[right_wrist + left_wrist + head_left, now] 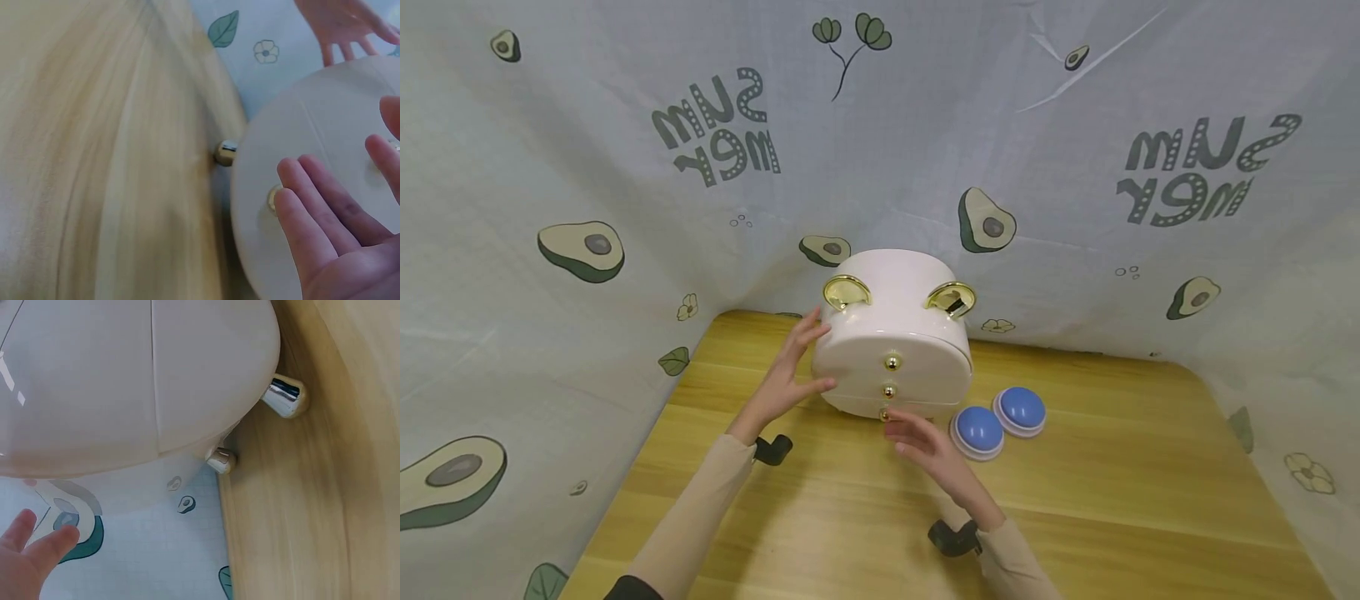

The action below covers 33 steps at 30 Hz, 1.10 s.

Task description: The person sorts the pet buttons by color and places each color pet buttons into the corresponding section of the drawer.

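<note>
A glossy white rounded storage box [857,367] with drawers stands on the table, with gold knobs down its front and two gold ear-shaped pieces on top. My left hand [790,367] is spread at the box's left side; whether its fingertips touch the wall I cannot tell. In the left wrist view, two of its fingers [53,547] show below the box's side, near short gold feet [287,397]. My right hand [928,450] reaches to the lowest knob [884,414] with fingers extended. The right wrist view has those fingers [312,225] partly covering a knob [272,200]; contact is unclear.
Two blue push buttons [980,430] with pale bases sit just right of the box. The wooden table [1112,483] ends at a printed avocado cloth [895,167] hanging behind and along the sides. Black wrist mounts [953,538] stick out from both sleeves.
</note>
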Available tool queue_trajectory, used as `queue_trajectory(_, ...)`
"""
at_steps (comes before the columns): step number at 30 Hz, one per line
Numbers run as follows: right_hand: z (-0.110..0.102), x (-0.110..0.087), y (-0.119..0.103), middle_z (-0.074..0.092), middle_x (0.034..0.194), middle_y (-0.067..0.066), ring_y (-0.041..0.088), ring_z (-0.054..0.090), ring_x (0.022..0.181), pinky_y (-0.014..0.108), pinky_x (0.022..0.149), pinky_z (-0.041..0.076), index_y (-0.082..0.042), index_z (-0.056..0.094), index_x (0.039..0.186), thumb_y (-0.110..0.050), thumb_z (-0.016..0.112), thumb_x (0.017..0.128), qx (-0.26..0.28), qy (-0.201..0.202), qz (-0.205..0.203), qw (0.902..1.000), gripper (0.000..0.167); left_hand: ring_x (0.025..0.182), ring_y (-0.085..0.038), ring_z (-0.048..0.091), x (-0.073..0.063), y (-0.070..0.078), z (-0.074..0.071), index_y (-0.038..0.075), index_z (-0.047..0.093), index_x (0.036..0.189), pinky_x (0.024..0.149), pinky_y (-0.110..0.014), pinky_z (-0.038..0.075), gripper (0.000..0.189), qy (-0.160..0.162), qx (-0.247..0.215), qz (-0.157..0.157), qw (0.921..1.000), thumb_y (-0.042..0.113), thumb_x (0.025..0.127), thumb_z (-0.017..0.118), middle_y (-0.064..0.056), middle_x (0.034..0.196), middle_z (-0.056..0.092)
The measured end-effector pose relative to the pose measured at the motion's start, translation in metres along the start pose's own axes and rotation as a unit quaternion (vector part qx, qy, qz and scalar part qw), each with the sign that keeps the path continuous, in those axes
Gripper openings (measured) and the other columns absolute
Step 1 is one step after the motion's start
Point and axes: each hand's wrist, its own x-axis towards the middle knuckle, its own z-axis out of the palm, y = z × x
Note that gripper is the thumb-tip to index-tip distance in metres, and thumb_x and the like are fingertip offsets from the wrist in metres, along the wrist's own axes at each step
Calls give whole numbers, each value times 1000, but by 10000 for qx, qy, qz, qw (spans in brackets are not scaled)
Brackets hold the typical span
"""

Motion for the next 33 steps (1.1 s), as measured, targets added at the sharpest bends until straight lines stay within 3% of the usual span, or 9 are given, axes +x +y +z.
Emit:
queue_trajectory(3,1,-1,5,45,127,41,54,46,117,37,96,45,12,37,138,10,49,93,-36,-32,115,9999,46,143,-29,11,4,1,0,30,33,146,104,-66,19,76,-60,327,170,9993,53,83,68,-6,159,10)
queue_trajectory(6,1,-1,10,46,126,40,51,48,116,30,94,45,10,38,139,9,51,93,-88,-40,190,9998,47,143,-31,10,9,2,1,38,32,147,103,-66,20,77,-127,602,232,9978,55,81,68,-5,159,8)
queue_trajectory(14,2,-1,15,46,127,39,51,48,116,29,94,45,8,39,139,6,52,94,-86,-101,231,9996,47,139,-40,17,18,2,5,45,29,145,99,-65,29,94,-194,1174,234,9926,25,72,84,-10,158,9)
queue_trajectory(22,-1,4,20,44,130,38,52,46,118,29,94,45,9,39,139,2,55,94,-91,-160,227,9996,48,136,-42,20,27,3,6,42,30,146,95,-66,33,93,-257,1383,131,9900,27,73,85,-12,158,11)
queue_trajectory(33,-4,16,27,42,133,37,51,45,118,28,95,44,12,39,138,2,55,95,-161,-255,212,9993,47,138,-40,20,32,-3,6,32,32,146,103,-63,25,93,-343,1483,243,9880,26,71,86,-9,155,21)
